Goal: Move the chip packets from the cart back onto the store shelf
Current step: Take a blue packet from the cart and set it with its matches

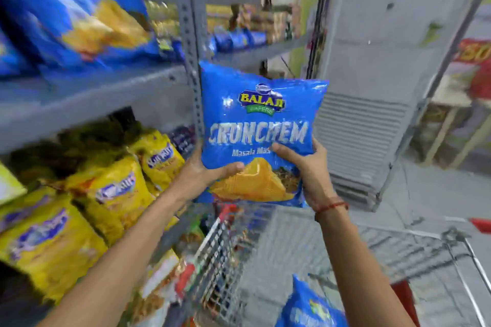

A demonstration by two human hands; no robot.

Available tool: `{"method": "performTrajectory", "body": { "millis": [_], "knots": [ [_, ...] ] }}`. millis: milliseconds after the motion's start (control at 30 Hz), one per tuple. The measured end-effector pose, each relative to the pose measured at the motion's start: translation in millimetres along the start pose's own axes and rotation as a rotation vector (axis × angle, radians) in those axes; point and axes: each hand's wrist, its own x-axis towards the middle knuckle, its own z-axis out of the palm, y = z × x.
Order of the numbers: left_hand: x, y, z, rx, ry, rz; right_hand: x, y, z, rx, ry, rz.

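I hold a blue chip packet [259, 117] upright in front of me, above the wire cart [414, 244]. My left hand [204, 172] grips its lower left edge and my right hand [305, 167] grips its lower right edge. Another blue chip packet [308, 305] lies in the cart at the bottom of the view. On the grey store shelf [87, 95] to the left stand similar blue packets [77, 13], blurred.
Yellow snack packets [106, 188] fill the shelf level below. A grey perforated upright post [190, 42] stands just behind the held packet. A tall grey cabinet [372, 87] rises on the right, with a wooden stand and red goods [473, 79] beyond it.
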Motion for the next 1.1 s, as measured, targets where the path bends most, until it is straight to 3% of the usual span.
{"method": "performTrajectory", "body": {
  "millis": [233,400,733,967,1100],
  "knots": [
    [-23.2,122.5,-92.5,0.083,0.359,0.288,18.6,-98.3,119.8,0.111,-0.176,-0.337],
    [-52.6,173.1,-156.7,0.262,0.634,0.394,24.3,-131.3,211.7,0.197,-0.331,-0.414],
    [-77.4,165.9,-247.8,0.239,0.924,0.191,32.8,-91.2,341.1,0.078,-0.506,-0.298],
    [-76.2,153.9,-263.4,0.197,0.951,-0.011,36.0,-66.3,363.4,-0.014,-0.513,-0.212],
    [-78.0,150.9,-262.3,0.300,1.008,-0.094,36.3,-63.5,363.1,-0.092,-0.528,-0.220]
  ]
}}
